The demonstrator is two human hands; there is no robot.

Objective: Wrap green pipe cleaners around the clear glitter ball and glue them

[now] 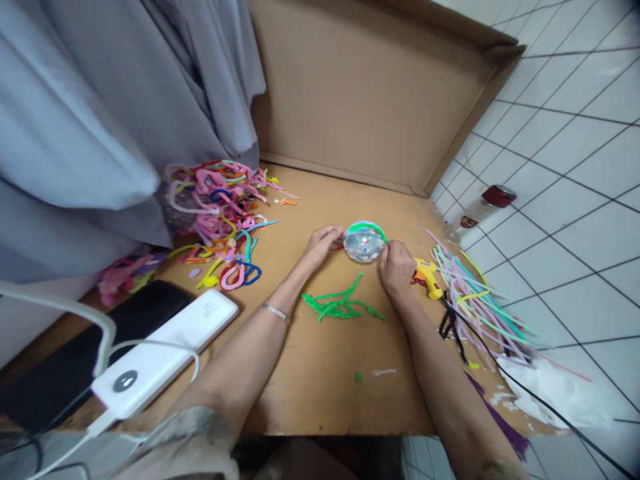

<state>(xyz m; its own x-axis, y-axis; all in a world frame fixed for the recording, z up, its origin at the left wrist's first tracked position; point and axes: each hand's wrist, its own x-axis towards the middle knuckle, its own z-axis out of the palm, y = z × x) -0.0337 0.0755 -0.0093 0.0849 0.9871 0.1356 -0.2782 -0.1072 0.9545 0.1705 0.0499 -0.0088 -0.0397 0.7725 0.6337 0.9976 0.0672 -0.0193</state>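
Observation:
A small round clear dish (365, 245) with speckled, shiny colours sits between my two hands. A green pipe cleaner (367, 227) curves along its far rim. My left hand (325, 240) pinches the dish's left edge, with a bit of red at the fingertips. At the right rim, my right hand (397, 265) has its fingers closed on the end of the green pipe cleaner; the thumb side is partly hidden. Nearer to me lies a loose bunch of green pipe cleaner pieces (337, 307). Just right of my right hand is a yellow glue gun (427, 277).
Tangled pink and coloured pipe cleaners (220, 200) pile at the left, beside a white power bank (167, 350). Straight pastel pipe cleaners (465, 297) lie at right, near a clear bottle (480, 210). A cardboard panel (360, 87) stands behind; the glue gun's black cable runs right.

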